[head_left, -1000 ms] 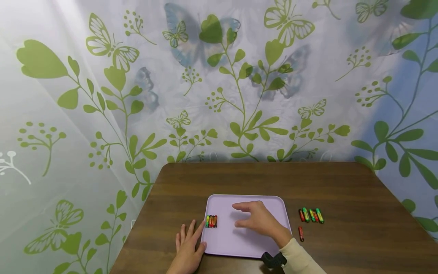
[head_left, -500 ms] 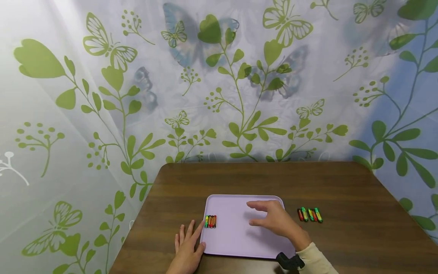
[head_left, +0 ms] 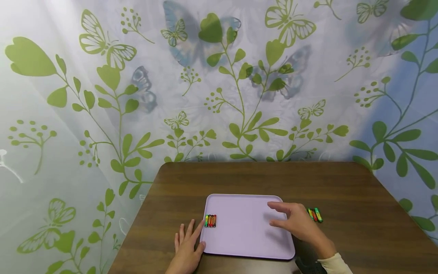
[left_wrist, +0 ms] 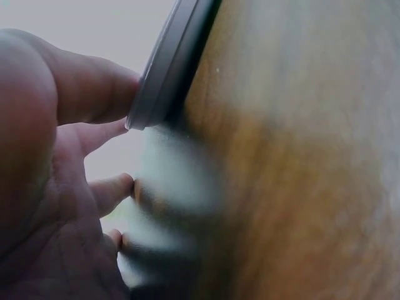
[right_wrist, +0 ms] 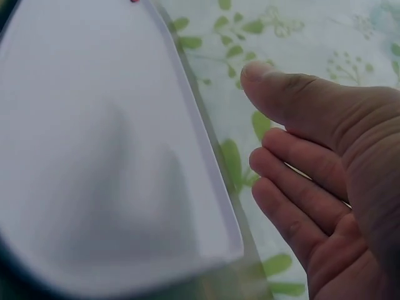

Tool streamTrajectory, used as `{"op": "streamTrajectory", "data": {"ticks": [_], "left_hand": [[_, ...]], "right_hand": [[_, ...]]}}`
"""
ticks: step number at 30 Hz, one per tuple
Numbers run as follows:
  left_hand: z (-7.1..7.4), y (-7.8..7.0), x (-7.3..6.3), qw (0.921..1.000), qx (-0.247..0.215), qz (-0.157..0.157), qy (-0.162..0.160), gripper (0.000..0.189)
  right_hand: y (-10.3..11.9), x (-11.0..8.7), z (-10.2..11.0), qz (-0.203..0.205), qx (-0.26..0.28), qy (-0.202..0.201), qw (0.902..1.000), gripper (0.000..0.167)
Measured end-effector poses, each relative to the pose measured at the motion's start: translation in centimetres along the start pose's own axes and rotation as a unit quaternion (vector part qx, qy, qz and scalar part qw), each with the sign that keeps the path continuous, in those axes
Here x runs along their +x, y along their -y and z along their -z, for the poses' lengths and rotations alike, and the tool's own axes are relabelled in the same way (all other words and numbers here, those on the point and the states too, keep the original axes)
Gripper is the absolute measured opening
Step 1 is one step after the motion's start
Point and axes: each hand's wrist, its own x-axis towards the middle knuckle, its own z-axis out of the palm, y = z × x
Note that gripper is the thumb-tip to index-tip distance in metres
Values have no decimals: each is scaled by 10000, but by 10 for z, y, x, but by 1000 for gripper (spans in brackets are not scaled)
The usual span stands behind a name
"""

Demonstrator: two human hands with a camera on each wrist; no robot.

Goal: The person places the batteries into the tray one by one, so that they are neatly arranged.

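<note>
"What is held?"

"Nothing. The tray point(head_left: 243, 239) is touched by the spread left hand point(head_left: 186, 249); the right hand point(head_left: 301, 224) is poised above its right side, thumb and fingers parted."

"The batteries point(head_left: 210, 221)?"

"Lined up at its left edge; more batteries point(head_left: 315, 215) are seen rightward on the bench point(head_left: 362, 220)."
</note>
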Motion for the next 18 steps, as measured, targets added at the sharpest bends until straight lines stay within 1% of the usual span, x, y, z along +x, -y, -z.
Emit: {"op": "streamTrajectory", "data": {"ticks": [2,7,9,13,18], "left_hand": [[1,2,4,10000,10,-12,4,66],[8,6,15,10000,6,-64,49,67],[11,9,20,9999,-4,-86,75,66],[15,12,27,9998,-21,-131,144,67],[16,14,31,9998,3,-113,186,67]], "right_hand": [[-3,-3,4,-110,-39,-140,9998,54],[-11,-8,17,-327,261,-186,9989,54],[-16,-10,22,-369,114,-186,9991,54],[-27,-18,28,-282,-666,-278,9970,54],[-39,-28,33,-255,-884,-99,9957,55]]}}
